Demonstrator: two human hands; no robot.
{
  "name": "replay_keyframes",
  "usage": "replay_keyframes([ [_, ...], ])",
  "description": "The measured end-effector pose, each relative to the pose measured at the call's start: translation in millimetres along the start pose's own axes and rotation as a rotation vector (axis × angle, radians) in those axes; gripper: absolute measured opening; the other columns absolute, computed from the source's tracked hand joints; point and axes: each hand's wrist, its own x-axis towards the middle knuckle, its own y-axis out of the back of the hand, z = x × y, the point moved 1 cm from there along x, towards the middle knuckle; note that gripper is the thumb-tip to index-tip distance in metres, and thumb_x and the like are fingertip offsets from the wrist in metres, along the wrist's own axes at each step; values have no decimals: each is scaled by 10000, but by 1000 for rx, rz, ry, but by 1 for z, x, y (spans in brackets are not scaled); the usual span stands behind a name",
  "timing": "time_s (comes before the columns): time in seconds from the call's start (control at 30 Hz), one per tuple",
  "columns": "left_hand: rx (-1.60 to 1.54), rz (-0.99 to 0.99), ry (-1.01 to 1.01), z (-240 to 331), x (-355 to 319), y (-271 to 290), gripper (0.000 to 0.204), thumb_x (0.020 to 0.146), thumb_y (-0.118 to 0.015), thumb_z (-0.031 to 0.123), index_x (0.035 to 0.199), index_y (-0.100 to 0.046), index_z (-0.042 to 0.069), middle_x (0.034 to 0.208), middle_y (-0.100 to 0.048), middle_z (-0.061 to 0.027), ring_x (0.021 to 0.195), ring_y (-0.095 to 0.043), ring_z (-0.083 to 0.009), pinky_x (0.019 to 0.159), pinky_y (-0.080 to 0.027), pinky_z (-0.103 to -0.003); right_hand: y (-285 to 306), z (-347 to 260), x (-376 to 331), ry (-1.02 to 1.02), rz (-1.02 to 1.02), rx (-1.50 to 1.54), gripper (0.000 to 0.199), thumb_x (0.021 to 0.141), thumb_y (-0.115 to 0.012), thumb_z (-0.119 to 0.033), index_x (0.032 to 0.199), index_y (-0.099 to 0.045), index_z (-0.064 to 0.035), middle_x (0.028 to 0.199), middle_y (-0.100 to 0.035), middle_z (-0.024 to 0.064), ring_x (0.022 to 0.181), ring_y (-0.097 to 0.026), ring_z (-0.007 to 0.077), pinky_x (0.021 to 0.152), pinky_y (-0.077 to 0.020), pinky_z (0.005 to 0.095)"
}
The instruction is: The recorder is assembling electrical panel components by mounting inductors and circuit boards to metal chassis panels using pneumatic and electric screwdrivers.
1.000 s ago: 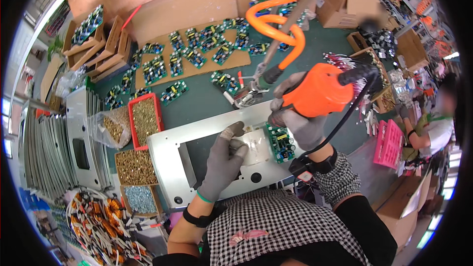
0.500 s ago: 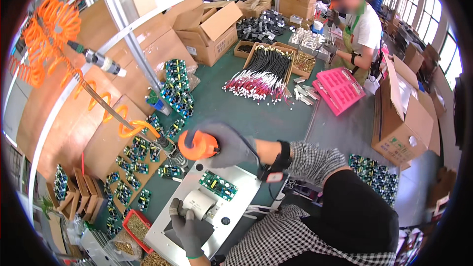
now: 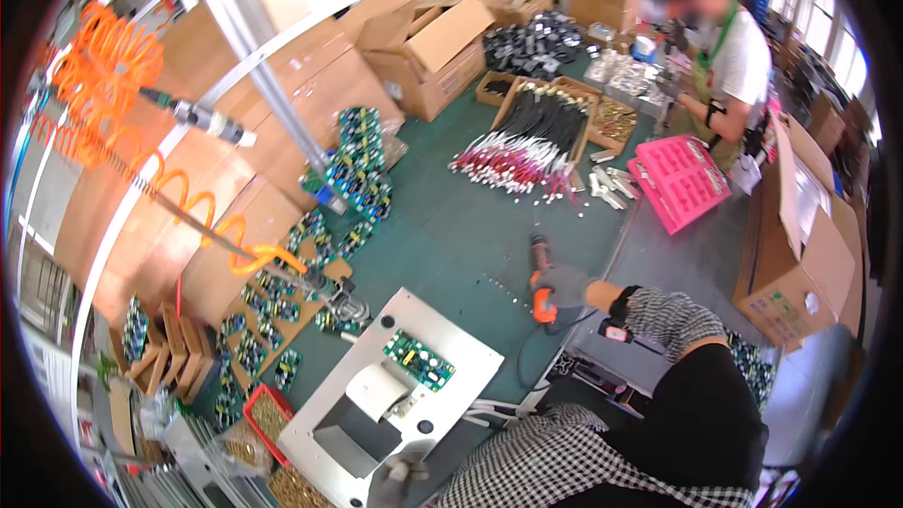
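Observation:
A metal panel [image 3: 324, 456], pale and flat with cut-outs, lies at an angle in front of me. On it sit a green circuit board [image 3: 419, 360] and a white cylindrical part [image 3: 374, 389]. My right hand [image 3: 569, 285], in a grey glove, is closed around an orange and dark power drill [image 3: 541, 298] over the green table, right of the panel. The drill's narrow end points away from me. My left hand [image 3: 393, 480], also gloved, is at the panel's near edge with curled fingers; whatever they hold is hidden.
Circuit boards [image 3: 362, 165] are piled left of centre. Black cables with white and red ends fill a box [image 3: 531, 136] at the back. A pink tray [image 3: 679, 183] and a cardboard box [image 3: 800, 254] stand right, near a co-worker [image 3: 729, 66]. An air screwdriver [image 3: 329, 292] hangs beside the panel.
My right hand has carried the drill from above the panel's far edge rightward to the green table. My left hand has left the white cylinder and drawn back to the panel's near edge.

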Motion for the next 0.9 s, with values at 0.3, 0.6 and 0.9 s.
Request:
replay_keyframes([
  [0.3, -652, 315, -458, -90, 57, -18, 555, 841, -600, 248, 1281, -383, -12, 1249, -483, -148, 1164, -475, -228, 1021, -362, -370, 32, -102, 106, 30, -162, 627, 364, 855, -535, -270, 1123, -567, -25, 957, -637, 97, 902, -605, 234, 802, -471, 332],
  [0.6, -527, 177, -913, -45, 28, -40, 589, 778, -655, 170, 1269, -394, -25, 1134, -542, -107, 1057, -527, -173, 919, -431, -317, 27, -195, 113, 20, -195, 1001, 337, 845, -534, -160, 1102, -545, 58, 971, -611, 71, 772, -563, 121, 678, -454, 259],
  [0.9, -214, 355, -1069, -96, -141, -97, 662, 777, -698, 267, 1281, -401, -44, 1188, -528, -115, 1095, -506, -173, 933, -417, -309, 16, -294, -26, 178, -576, 1706, 595, 882, -414, -444, 1285, -415, -6, 1182, -527, 124, 1067, -528, 239, 881, -456, 363],
])
